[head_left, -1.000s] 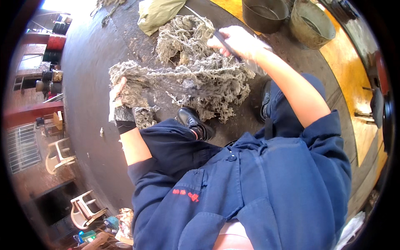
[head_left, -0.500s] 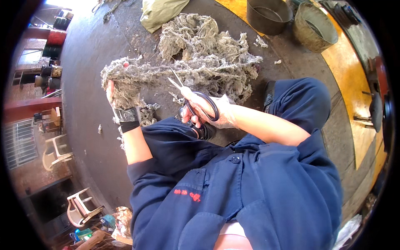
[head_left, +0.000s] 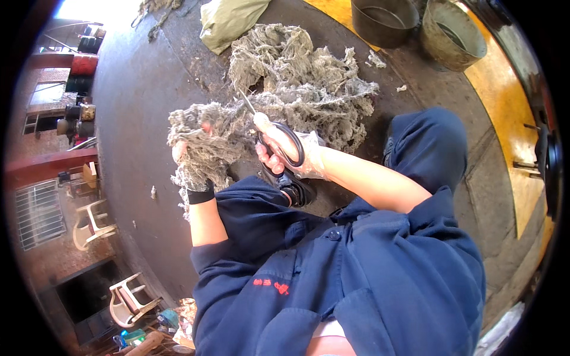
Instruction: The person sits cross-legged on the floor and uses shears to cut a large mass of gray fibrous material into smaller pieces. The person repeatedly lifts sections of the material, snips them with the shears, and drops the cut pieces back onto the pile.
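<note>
The right grip (head_left: 278, 146) wraps black-handled scissors (head_left: 299, 144), silver blades (head_left: 248, 105) pointing forward-left at shaggy grey fibre (head_left: 228, 133) strung crosswise over dark floor (head_left: 136, 130), its left end clutched in the left grip (head_left: 179, 152).

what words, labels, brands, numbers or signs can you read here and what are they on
Red marks on the chest of the dark blue jacket: too small and blurred to read.
Scissors and olive sack: no text visible.
Nothing else shows readable writing.
</note>
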### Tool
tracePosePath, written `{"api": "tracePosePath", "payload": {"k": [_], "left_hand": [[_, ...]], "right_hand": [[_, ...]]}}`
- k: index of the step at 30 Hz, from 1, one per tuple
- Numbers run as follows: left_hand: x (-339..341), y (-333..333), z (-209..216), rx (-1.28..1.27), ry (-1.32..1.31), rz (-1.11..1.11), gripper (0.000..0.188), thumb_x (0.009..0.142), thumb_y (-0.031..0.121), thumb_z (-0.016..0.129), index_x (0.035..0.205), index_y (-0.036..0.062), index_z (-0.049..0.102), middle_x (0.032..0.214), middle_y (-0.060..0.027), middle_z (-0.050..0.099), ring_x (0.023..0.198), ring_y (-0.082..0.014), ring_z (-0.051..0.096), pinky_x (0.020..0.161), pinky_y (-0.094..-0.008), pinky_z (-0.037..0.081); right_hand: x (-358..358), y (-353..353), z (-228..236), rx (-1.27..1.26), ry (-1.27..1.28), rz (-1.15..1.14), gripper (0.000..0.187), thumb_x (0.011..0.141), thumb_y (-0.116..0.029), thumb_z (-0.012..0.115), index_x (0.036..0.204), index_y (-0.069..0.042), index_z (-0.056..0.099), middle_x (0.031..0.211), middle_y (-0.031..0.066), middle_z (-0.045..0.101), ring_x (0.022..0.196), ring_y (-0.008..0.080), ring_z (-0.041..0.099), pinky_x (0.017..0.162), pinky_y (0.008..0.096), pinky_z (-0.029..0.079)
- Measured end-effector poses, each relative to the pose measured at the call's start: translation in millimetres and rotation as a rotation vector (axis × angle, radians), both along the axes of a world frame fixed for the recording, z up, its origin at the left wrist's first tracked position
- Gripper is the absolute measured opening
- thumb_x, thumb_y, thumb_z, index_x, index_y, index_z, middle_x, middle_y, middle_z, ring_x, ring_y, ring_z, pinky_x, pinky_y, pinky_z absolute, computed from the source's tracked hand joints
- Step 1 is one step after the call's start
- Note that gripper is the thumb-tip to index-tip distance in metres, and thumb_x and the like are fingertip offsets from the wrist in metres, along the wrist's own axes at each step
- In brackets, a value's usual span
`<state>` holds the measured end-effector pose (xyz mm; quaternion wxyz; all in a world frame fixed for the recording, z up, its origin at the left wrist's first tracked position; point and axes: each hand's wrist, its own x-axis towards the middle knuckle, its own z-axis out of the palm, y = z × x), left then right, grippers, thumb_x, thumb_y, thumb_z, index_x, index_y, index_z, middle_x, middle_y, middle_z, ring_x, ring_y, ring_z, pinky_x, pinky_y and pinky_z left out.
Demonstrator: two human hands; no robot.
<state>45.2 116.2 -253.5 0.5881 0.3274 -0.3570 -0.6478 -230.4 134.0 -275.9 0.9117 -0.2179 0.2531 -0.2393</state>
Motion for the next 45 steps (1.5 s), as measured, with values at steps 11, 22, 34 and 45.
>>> {"api": "tracePosePath", "payload": {"k": [11,22,34,45], "left_hand": [[-57.9,0.2,28.0,0.257,-0.361,-0.239,0.06,0.074,0.007,0.07,0.13,-0.0048,0.054,0.117,-0.015,0.066,0.099,-0.0234,0.066,0.087,-0.0351,0.054],[-14.9,-16.1,-22.4,-0.496,-0.939,-0.472,0.031,0.08,0.013,0.072,0.105,-0.0042,0.066,0.1,-0.0159,0.069,0.088,-0.0256,0.067,0.08,-0.0342,0.053],[-104.0,-19.8,16.6,-0.41,-1.397,-0.521,0.028,0.067,0.026,0.073,0.087,0.0062,0.07,0.078,-0.0122,0.067,0.074,-0.0312,0.063,0.069,-0.0388,0.049],[-63.9,-25.3,19.1,0.088,-0.738,-0.352,0.055,0.074,0.035,0.077,0.108,-0.0065,0.067,0.107,-0.0168,0.071,0.095,-0.0268,0.069,0.084,-0.0399,0.055]], "right_hand": [[-24.8,11.1,6.2,-0.319,0.271,-0.005,0.065,0.095,-0.066,0.046,0.065,-0.008,0.045,0.049,0.0012,0.043,0.036,0.0103,0.042,0.036,0.0252,0.035],[-35.2,17.2,6.6,-0.054,0.104,0.089,0.062,0.096,-0.069,0.039,0.074,-0.012,0.046,0.063,-0.0016,0.046,0.049,0.0069,0.039,0.045,0.0219,0.034],[-38.1,20.0,-3.7,-0.114,0.236,-0.013,0.063,0.094,-0.068,0.047,0.067,-0.011,0.044,0.053,-0.0018,0.04,0.037,0.0087,0.037,0.036,0.0244,0.031],[-96.9,-49.0,6.5,-0.107,0.171,-0.539,0.055,0.09,-0.065,0.057,0.071,-0.015,0.048,0.057,-0.0019,0.045,0.045,0.0098,0.043,0.043,0.0254,0.038]]}}
